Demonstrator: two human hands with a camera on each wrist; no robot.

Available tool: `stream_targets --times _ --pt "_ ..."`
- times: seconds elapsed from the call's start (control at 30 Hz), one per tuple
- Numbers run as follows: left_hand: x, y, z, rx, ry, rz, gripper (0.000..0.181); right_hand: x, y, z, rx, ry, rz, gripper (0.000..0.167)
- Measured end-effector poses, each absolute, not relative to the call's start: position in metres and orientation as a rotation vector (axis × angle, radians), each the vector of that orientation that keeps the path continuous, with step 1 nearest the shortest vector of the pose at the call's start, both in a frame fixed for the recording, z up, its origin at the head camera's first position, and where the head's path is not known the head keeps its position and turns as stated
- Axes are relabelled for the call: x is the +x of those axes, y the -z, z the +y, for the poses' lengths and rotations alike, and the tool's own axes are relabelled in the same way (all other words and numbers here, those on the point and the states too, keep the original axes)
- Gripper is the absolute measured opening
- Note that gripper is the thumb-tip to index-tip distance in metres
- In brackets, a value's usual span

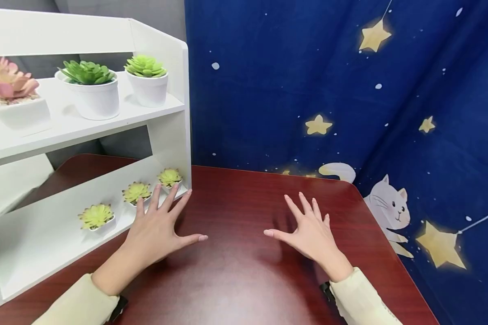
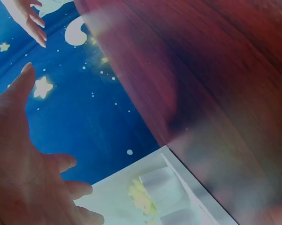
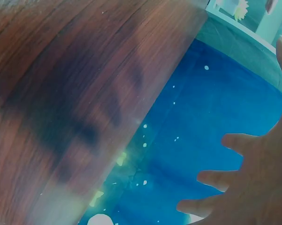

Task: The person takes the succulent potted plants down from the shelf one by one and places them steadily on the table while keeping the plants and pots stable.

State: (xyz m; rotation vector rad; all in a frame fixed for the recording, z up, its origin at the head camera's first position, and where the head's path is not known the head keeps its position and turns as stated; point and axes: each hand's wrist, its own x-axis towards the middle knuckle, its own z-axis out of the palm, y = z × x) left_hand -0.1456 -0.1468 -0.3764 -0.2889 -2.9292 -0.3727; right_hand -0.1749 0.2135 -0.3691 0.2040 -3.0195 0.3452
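My left hand (image 1: 154, 232) hovers over the table with fingers spread and holds nothing. It is nearest the lower shelf, where three small yellow-green succulents in white pots stand: one at the left (image 1: 96, 216), one in the middle (image 1: 136, 192) and one at the right (image 1: 169, 177). Its fingertips overlap the nearer pots in the head view; whether they touch cannot be told. Over the table's right half, my right hand (image 1: 311, 232) is also spread and empty, its shadow below it. Both wrist views show straight fingers with nothing between them.
A white two-tier shelf (image 1: 189, 135) stands at the left. On its upper tier are a pink succulent (image 1: 10, 83), a dark green one (image 1: 88, 74) and a light green one (image 1: 145, 67). Behind the red-brown table (image 1: 236, 271) hangs a blue star-patterned curtain (image 1: 268, 90).
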Motion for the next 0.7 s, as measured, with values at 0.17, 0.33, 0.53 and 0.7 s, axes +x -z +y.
stream_targets --times 0.17,0.33,0.53,0.7 --pt "-0.136 0.374 -0.149 -0.285 0.356 -2.895 0.111 -0.175 0.368 0.213 0.233 -0.333 -3.017 0.113" --pt "-0.121 0.371 -0.158 -0.275 0.379 -2.861 0.107 -0.175 0.365 0.211 0.251 -0.350 -3.026 0.114" --pt "-0.101 0.369 -0.178 -0.224 0.417 -2.833 0.109 -0.178 0.363 0.205 0.308 -0.353 -3.004 0.112" --pt "-0.082 0.371 -0.195 -0.196 0.457 -2.764 0.110 -0.178 0.363 0.194 0.356 -0.351 -3.010 0.114"
